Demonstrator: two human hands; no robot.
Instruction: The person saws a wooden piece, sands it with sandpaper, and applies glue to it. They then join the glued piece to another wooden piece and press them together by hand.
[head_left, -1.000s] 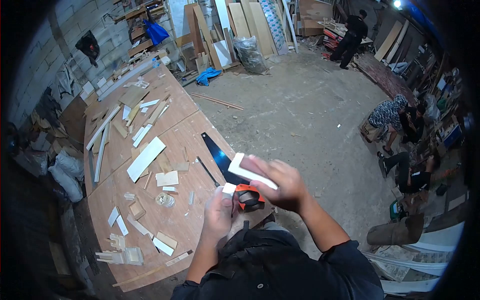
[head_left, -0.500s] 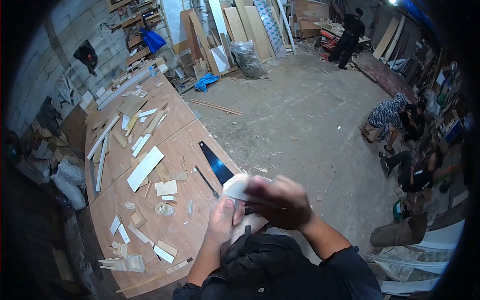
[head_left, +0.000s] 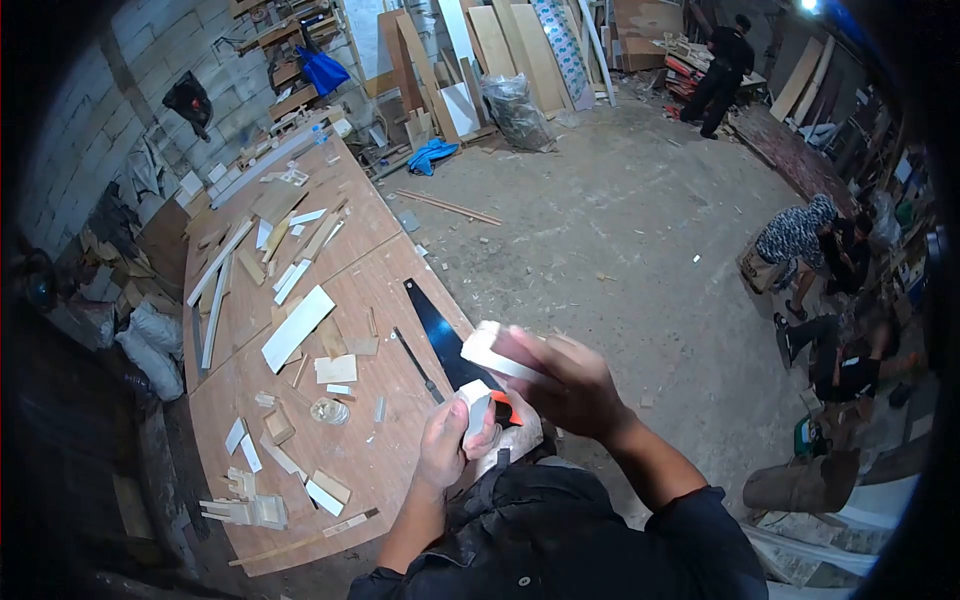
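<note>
Head view, the only one.

Right hand [head_left: 575, 388]: grip closed around a white block [head_left: 497, 352], held in the air just above the saw's handle end. The near half of the block is covered by the fingers and the hand is motion-blurred, so its full length is unclear.

Left hand [head_left: 447, 445]: grip pinched shut on a small white piece [head_left: 477, 398], right against the saw handle and just below the block. Can't tell if piece and block touch. The thumb hides most of the piece.

Saw [head_left: 436, 328]: black blade lies flat on the surface [head_left: 350, 465], by its edge. Only a sliver of the orange handle [head_left: 507, 409] shows between the two hands.

Left of the saw blade:
- thin dark rod [head_left: 414, 360], just beside it, type unreadable
- white board [head_left: 297, 327], further left
- clear round item [head_left: 328, 410], too small to identify
- scattered wood offcuts beyond

Right of the saw, well apart: people on the floor, partly cut off by the dark lens rim.
</note>
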